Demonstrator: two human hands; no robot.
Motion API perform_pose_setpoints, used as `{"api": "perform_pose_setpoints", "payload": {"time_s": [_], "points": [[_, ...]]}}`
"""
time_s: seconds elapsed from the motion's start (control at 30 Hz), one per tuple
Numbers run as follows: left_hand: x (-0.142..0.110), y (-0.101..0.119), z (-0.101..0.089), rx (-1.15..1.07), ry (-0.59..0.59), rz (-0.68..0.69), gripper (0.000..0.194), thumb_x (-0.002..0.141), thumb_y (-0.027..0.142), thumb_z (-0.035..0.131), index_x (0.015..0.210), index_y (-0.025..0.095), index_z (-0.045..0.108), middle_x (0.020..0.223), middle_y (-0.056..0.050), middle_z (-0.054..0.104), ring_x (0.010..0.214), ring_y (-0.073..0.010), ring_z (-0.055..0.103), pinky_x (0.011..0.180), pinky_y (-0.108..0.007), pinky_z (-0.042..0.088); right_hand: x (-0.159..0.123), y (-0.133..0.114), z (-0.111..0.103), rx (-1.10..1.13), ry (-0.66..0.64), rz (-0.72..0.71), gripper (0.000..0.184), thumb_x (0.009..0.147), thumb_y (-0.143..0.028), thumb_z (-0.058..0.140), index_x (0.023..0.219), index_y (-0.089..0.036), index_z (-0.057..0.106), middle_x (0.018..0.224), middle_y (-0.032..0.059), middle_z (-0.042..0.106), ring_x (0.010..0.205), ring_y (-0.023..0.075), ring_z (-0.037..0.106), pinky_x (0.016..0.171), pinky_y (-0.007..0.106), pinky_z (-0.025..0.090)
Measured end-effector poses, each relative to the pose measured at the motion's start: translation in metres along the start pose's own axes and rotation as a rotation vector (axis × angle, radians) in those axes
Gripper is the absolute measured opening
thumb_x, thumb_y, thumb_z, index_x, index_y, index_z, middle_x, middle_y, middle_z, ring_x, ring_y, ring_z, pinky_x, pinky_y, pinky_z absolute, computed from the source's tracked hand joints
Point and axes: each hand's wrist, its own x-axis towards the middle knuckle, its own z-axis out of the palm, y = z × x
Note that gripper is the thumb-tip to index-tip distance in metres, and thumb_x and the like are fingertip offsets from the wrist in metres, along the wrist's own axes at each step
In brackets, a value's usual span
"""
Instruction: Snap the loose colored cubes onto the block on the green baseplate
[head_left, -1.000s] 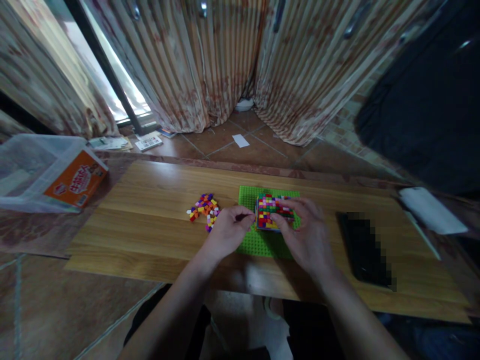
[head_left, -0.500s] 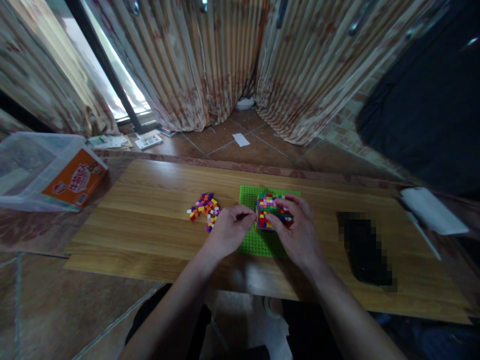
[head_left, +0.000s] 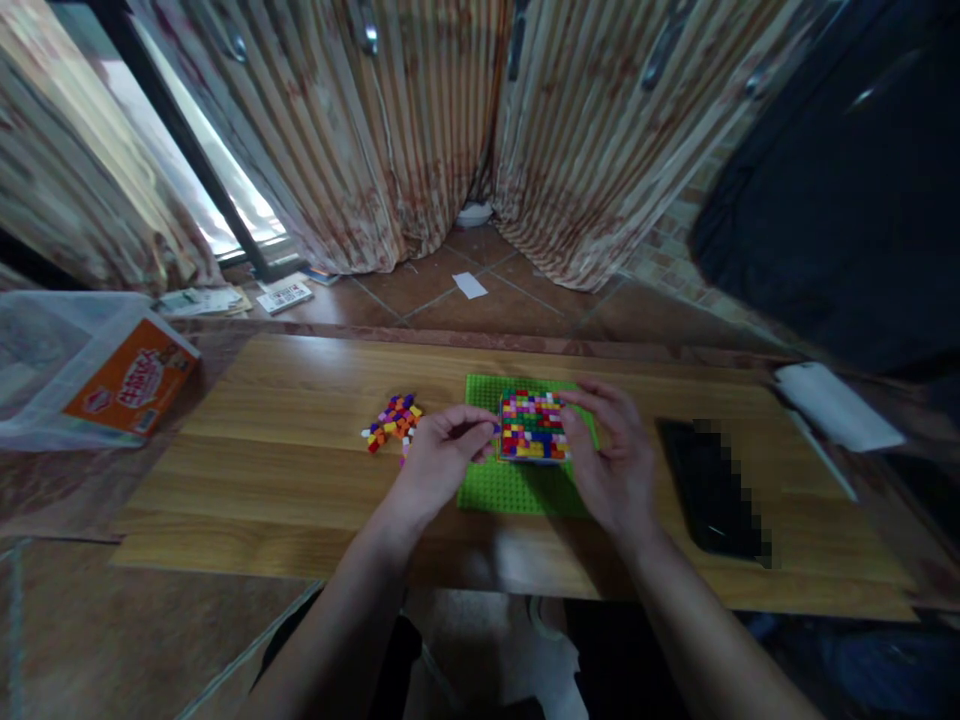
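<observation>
A block built of many small coloured toy bricks stands on a green studded baseplate. At its left side my left hand pinches a small purple brick between thumb and forefinger. My right hand is at the block's right edge, fingers apart, with nothing seen in it. Whether its thumb touches the block I cannot tell. Left of the baseplate lies a loose pile of small bricks, partly hidden behind my left hand.
The wooden board carries all this. A black phone-like object, partly pixelated, lies at the right, with a white item beyond it. A clear plastic box with an orange label stands at the far left. Curtains hang behind.
My right hand has drawn back to the right and its fingers have come off the block's top, uncovering more of it. My left hand still pinches at the left side. The view has shifted slightly.
</observation>
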Motion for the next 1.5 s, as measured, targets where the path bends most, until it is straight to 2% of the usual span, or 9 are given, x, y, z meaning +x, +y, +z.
{"api": "perform_pose_setpoints", "payload": {"time_s": [0.2,0.43,0.57,0.67,0.77,0.9,1.13,1.5], "points": [[-0.003,0.002,0.003,-0.204,-0.089,-0.031,0.02,0.071,0.024,0.078,0.088,0.015,0.073,0.073,-0.001,0.071,0.06,-0.0091,0.061,0.063,-0.023,0.048,-0.006,-0.018,0.001,0.122,-0.198,-0.152,0.021,0.093,-0.025,0.058,0.11,-0.031,0.069,0.124,0.0044,0.062,0.117,0.0212,0.058,0.099,0.045,0.047],[-0.004,-0.001,0.007,-0.282,-0.192,-0.024,0.023,0.07,0.024,0.08,0.091,0.016,0.074,0.076,-0.001,0.071,0.062,-0.0083,0.061,0.063,-0.022,0.048,-0.009,-0.019,0.007,0.115,-0.213,-0.176,0.018,0.092,-0.022,0.061,0.105,-0.031,0.07,0.12,0.0027,0.063,0.114,0.0203,0.059,0.1,0.046,0.046],[-0.005,0.002,0.008,-0.199,-0.162,-0.019,0.024,0.072,0.025,0.077,0.094,0.015,0.072,0.077,-0.002,0.072,0.062,-0.0095,0.061,0.064,-0.024,0.048,-0.005,-0.011,0.0,0.167,-0.188,-0.105,0.015,0.091,-0.024,0.063,0.099,-0.032,0.073,0.118,0.0024,0.063,0.112,0.0204,0.059,0.099,0.045,0.047],[-0.001,0.002,0.006,-0.076,-0.029,-0.002,0.018,0.075,0.024,0.072,0.09,0.014,0.071,0.075,-0.003,0.072,0.061,-0.0098,0.06,0.062,-0.024,0.047,-0.002,0.002,-0.008,0.123,-0.188,-0.024,0.01,0.087,-0.029,0.068,0.093,-0.033,0.076,0.122,0.0027,0.062,0.115,0.0232,0.058,0.101,0.048,0.045],[0.004,-0.003,0.002,0.041,0.081,-0.015,0.011,0.074,0.022,0.069,0.083,0.014,0.069,0.069,-0.001,0.068,0.06,-0.0101,0.057,0.058,-0.022,0.044,-0.003,0.013,-0.014,0.037,-0.258,0.015,0.007,0.084,-0.033,0.071,0.087,-0.034,0.077,0.126,0.002,0.061,0.121,0.0266,0.053,0.103,0.053,0.041],[0.008,-0.012,0.0,0.16,0.038,0.015,0.01,0.074,0.023,0.067,0.08,0.016,0.07,0.067,0.001,0.064,0.059,-0.0105,0.054,0.056,-0.023,0.041,-0.006,0.017,-0.011,0.024,-0.292,0.031,0.006,0.081,-0.033,0.073,0.084,-0.035,0.078,0.128,0.002,0.061,0.124,0.0277,0.05,0.106,0.055,0.037],[0.009,-0.017,0.001,0.204,-0.034,0.052,0.013,0.076,0.026,0.065,0.081,0.016,0.071,0.064,0.001,0.061,0.058,-0.0105,0.05,0.056,-0.024,0.039,-0.007,0.014,0.0,0.027,-0.245,0.095,0.003,0.076,-0.032,0.077,0.079,-0.033,0.078,0.129,0.0026,0.061,0.124,0.0291,0.049,0.106,0.056,0.036],[0.008,-0.02,0.002,0.212,-0.051,0.073,0.014,0.077,0.027,0.064,0.081,0.016,0.071,0.063,0.002,0.058,0.058,-0.0104,0.047,0.054,-0.023,0.035,-0.006,0.013,0.006,0.116,-0.225,0.188,0.012,0.074,-0.033,0.076,0.082,-0.025,0.071,0.128,0.0063,0.056,0.121,0.027,0.054,0.102,0.051,0.042]]}}
